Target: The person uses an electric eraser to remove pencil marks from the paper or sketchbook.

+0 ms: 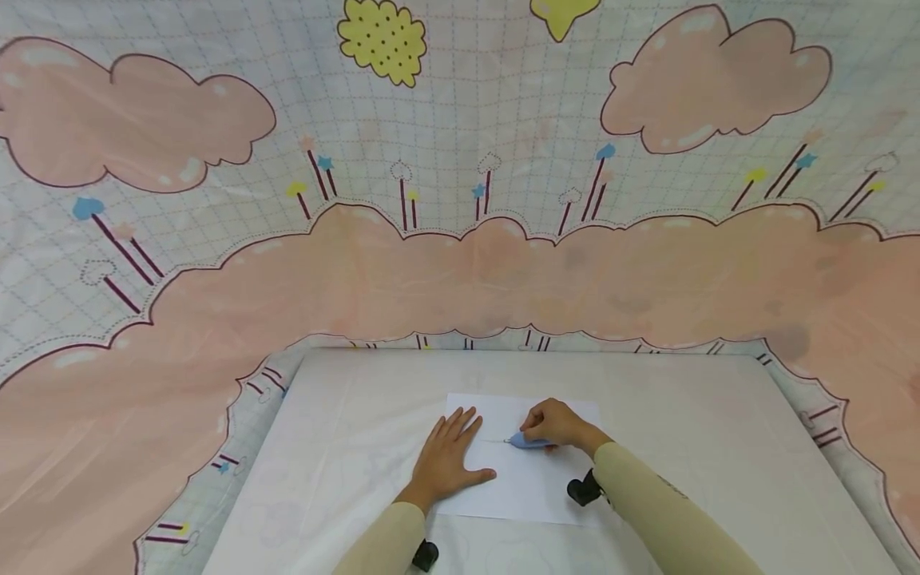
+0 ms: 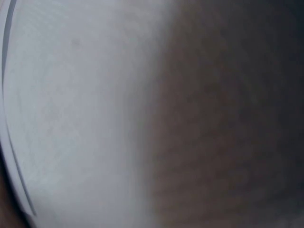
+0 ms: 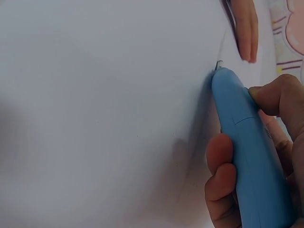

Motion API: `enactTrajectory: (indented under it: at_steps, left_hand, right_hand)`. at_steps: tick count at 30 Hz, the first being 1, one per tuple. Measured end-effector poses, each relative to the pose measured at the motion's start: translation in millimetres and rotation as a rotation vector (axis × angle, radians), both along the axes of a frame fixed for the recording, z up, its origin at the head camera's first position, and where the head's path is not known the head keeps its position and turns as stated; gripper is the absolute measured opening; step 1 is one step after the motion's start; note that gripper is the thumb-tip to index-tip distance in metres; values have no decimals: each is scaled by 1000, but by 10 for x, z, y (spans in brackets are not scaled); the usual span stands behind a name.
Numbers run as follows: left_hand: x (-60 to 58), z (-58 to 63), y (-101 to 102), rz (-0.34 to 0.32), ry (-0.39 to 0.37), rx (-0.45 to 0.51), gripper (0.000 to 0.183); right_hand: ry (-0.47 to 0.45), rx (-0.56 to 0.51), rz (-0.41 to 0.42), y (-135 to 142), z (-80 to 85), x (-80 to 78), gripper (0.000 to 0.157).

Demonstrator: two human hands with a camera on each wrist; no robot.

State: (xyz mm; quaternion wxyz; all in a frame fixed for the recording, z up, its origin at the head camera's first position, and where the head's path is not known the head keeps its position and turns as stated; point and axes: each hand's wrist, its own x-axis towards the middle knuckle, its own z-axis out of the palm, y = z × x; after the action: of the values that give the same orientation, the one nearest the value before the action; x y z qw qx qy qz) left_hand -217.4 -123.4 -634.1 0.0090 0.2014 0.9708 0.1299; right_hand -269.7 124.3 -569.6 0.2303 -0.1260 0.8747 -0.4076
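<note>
A sheet of white paper lies on the table. My left hand rests spread on its left part, thumb pointing right and fingers pointing away. In the right wrist view, my right hand grips a thick blue pen-shaped tool with a small metal tip; its exact kind is unclear. The tip touches or nearly touches the paper near the middle. A faint thin line runs from the tip toward my left hand. Blurred skin and a white surface fill the left wrist view.
The table has a white cover, with its far edge beyond the paper. A patterned cloth with pink clouds hangs behind and surrounds the table. Dark wrist cameras sit at both wrists, the right one just above the paper's right side.
</note>
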Motion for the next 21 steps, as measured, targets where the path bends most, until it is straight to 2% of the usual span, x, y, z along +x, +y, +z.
enactTrajectory:
  at_steps: [21]
  left_hand:
    - [-19,-39,-17,-3,51,-29,100]
  right_hand:
    - [5,24,-23,-136,-10,16,3]
